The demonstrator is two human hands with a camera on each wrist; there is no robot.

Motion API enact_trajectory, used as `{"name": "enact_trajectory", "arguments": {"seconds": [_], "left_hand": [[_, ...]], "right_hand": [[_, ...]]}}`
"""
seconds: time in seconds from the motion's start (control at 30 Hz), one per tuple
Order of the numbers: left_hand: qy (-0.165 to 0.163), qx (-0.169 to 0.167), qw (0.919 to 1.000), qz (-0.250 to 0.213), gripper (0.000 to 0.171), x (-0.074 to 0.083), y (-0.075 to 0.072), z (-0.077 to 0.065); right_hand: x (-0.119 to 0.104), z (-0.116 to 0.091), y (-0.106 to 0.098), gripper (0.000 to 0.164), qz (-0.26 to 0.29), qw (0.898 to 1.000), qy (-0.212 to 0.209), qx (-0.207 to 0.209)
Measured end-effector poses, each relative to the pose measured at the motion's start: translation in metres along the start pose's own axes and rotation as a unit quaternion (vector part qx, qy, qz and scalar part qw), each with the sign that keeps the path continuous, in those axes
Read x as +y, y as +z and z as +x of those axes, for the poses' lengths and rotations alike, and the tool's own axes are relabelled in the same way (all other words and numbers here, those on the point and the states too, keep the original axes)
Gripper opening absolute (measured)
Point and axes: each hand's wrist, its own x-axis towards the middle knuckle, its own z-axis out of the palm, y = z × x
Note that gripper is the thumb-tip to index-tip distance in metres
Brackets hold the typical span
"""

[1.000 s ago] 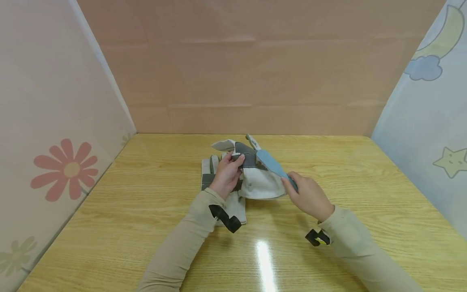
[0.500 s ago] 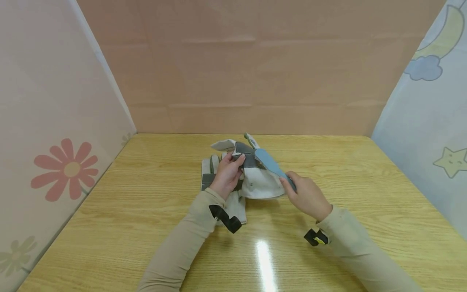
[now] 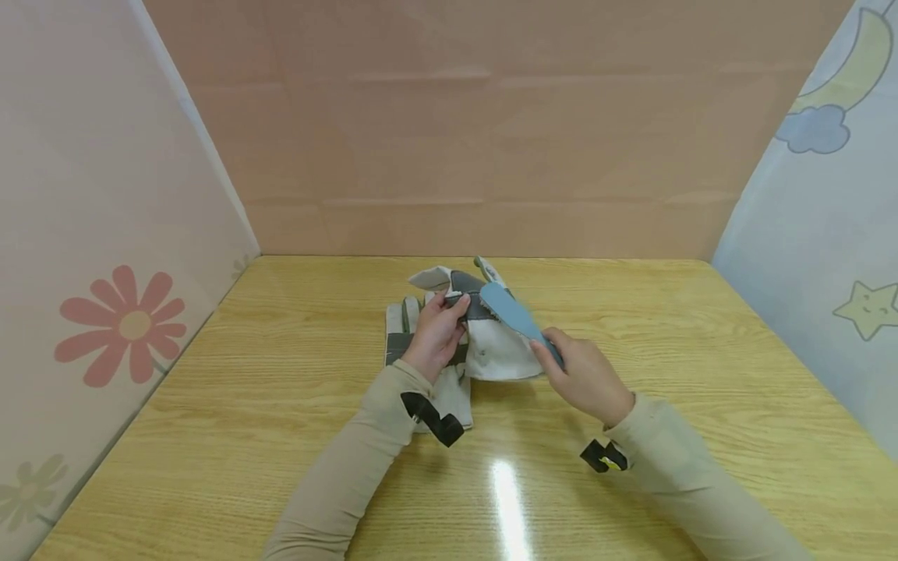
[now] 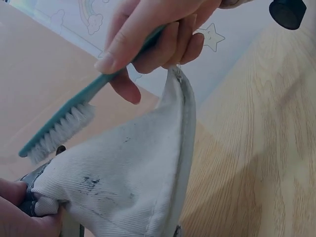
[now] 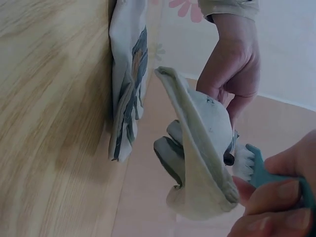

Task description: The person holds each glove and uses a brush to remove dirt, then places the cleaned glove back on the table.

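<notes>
My left hand (image 3: 436,335) pinches a white and dark grey work glove (image 3: 500,352) at its grey band and lifts it off the table, cuff end toward the right. Dark smudges mark the white cloth (image 4: 108,182) in the left wrist view. A blue brush (image 3: 514,310) is gripped by its handle in my right hand (image 3: 591,378), thumb along the handle. Its white bristles (image 4: 64,131) face down toward the glove, close over the grey band. Under my left hand a second matching glove (image 3: 456,401) lies flat on the table, partly hidden by the hand.
The wood-grain table (image 3: 295,405) reaches back to a plain brownish-pink backdrop (image 3: 449,140). Printed side panels stand left, with flowers (image 3: 133,326), and right, with a star (image 3: 864,310). A black wrist camera mount (image 3: 433,419) sits on each sleeve.
My right hand and the brush have shifted slightly left over the lifted glove, so the brush head lies further across the grey band. My left hand keeps its hold in place.
</notes>
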Motion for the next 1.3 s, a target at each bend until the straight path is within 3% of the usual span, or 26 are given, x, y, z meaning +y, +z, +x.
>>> {"name": "enact_trajectory", "arguments": {"seconds": [0.3,0.6,0.77,1.1,1.3], "left_hand": [[0.001,0.005,1.0000,-0.006,0.047,-0.001,-0.001,0.000],[-0.003,0.002,1.0000,0.001,0.049,-0.001,0.001,-0.001],[-0.002,-0.001,1.0000,0.006,0.048,-0.002,0.002,-0.003],[0.006,0.002,0.9999,0.011,0.045,-0.001,-0.001,-0.003],[-0.001,0.007,0.9998,0.017,0.048,0.000,0.002,-0.004]], "right_hand": [[0.007,0.000,-0.001,0.033,-0.029,0.999,0.022,-0.002],[0.003,0.001,-0.004,0.031,-0.015,0.999,0.019,0.021],[-0.003,0.002,-0.002,0.028,-0.011,1.000,0.001,0.008],[0.003,-0.001,-0.006,0.034,-0.046,0.998,0.031,-0.013],[0.003,-0.001,-0.007,0.035,-0.027,0.999,0.028,0.016]]}}
